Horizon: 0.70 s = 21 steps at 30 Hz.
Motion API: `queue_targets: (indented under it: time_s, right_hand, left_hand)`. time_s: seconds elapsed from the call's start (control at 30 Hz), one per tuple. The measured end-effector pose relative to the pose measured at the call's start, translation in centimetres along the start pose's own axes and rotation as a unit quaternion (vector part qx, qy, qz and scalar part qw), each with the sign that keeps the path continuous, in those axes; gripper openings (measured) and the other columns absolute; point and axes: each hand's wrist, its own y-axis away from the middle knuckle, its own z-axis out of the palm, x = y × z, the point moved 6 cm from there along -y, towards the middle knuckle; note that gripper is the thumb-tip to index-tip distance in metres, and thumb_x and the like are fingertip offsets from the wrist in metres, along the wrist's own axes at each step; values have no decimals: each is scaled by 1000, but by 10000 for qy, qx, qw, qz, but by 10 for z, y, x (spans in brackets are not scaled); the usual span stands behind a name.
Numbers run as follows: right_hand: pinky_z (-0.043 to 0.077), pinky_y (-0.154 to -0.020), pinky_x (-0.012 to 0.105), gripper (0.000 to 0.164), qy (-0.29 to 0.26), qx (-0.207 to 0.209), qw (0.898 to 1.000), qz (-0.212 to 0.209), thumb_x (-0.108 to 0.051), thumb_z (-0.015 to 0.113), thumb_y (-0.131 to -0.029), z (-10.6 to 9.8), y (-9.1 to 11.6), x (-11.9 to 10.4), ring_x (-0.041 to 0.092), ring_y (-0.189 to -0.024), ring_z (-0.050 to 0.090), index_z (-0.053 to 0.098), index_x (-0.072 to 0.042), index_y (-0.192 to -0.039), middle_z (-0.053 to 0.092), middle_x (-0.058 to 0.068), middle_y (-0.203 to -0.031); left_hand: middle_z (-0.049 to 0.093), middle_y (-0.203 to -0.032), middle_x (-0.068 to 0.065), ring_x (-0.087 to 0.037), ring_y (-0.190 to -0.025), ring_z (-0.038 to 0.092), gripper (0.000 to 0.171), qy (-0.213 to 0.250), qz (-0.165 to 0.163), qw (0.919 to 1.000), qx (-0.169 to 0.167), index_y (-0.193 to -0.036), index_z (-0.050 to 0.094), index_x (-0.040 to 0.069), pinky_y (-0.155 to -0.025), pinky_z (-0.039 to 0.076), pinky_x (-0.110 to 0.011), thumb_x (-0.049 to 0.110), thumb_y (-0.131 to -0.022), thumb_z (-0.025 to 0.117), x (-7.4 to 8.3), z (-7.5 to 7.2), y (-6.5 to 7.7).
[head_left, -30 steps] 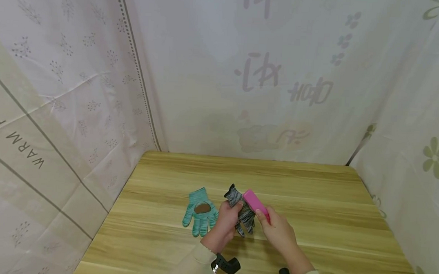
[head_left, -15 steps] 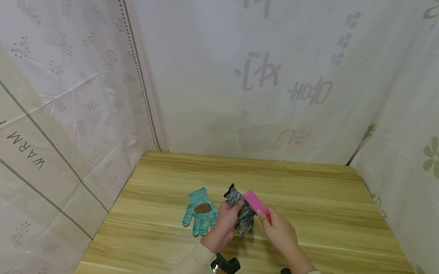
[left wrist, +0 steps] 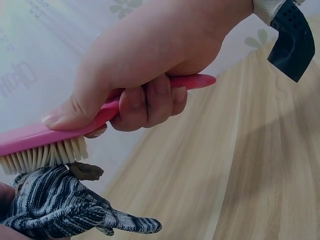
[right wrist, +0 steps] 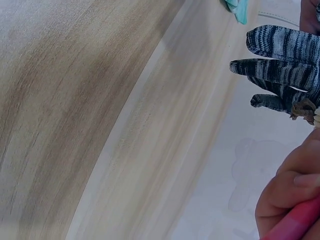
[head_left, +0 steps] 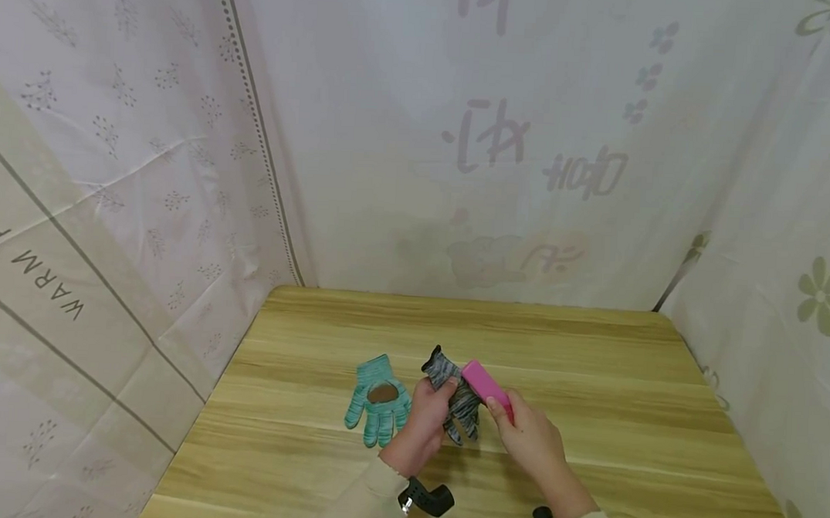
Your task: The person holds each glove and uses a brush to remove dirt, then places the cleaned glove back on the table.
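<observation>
My left hand (head_left: 425, 418) grips a grey-and-black striped knit glove (head_left: 466, 406), its thumb lying on top near the cuff. The glove's fingers hang toward me. My right hand (head_left: 529, 434) holds a pink scrubbing brush (head_left: 482, 382), its thumb along the back and its fingers curled round the handle (left wrist: 197, 81). Pale bristles (left wrist: 45, 154) touch the glove in the left wrist view. A brown crumpled lump (left wrist: 86, 171) sticks out at the bristles' end, against the glove. In the right wrist view, the striped glove's fingers (right wrist: 280, 70) spread sideways.
A teal knit glove (head_left: 373, 423) with a brown oval patch (head_left: 382, 394) lies palm up, left of my left hand. The wood-grain table (head_left: 591, 359) is bordered by pale printed curtains (head_left: 391, 173) at the back and sides. Black devices (head_left: 428, 499) sit at both wrists.
Very little differs. The striped glove has shifted slightly up and left, while the brush has slid a touch down and right across it. Both hands keep their hold.
</observation>
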Motion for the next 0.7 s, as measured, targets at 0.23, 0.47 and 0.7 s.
queue_targets:
  time_s: [0.23, 0.47, 0.7]
  right_hand:
    - [32, -49, 31, 47, 38, 31, 10000, -51, -56, 42, -105, -1, 0, 1, 17, -56, 43, 59, -11, -109, 47, 1, -65]
    - [34, -51, 31, 50, -4, 53, 10000, -12, -54, 44, -105, -2, 0, 3, 18, -59, 45, 61, -10, -119, 50, 1, -67]
    - [34, -51, 31, 49, -35, 36, 10000, 41, -57, 42, -104, -2, 2, 5, 17, -59, 45, 60, -12, -110, 50, 1, -67]
  left_hand:
    - [52, -134, -22, -31, -127, 52, 41, -9, -47, 10000, 0, -139, 39, -7, -112, 39, -46, 17, -108, 47, 1, -1, -2]
    - [55, -129, -21, -26, -119, 55, 35, -48, -79, 9999, 79, -135, 43, -7, -106, 43, -42, 15, -108, 47, 4, 0, -3]
    - [55, -125, -18, -25, -115, 55, 35, -41, -131, 9998, 124, -133, 43, -6, -102, 43, -40, 16, -107, 48, 3, -1, -3]
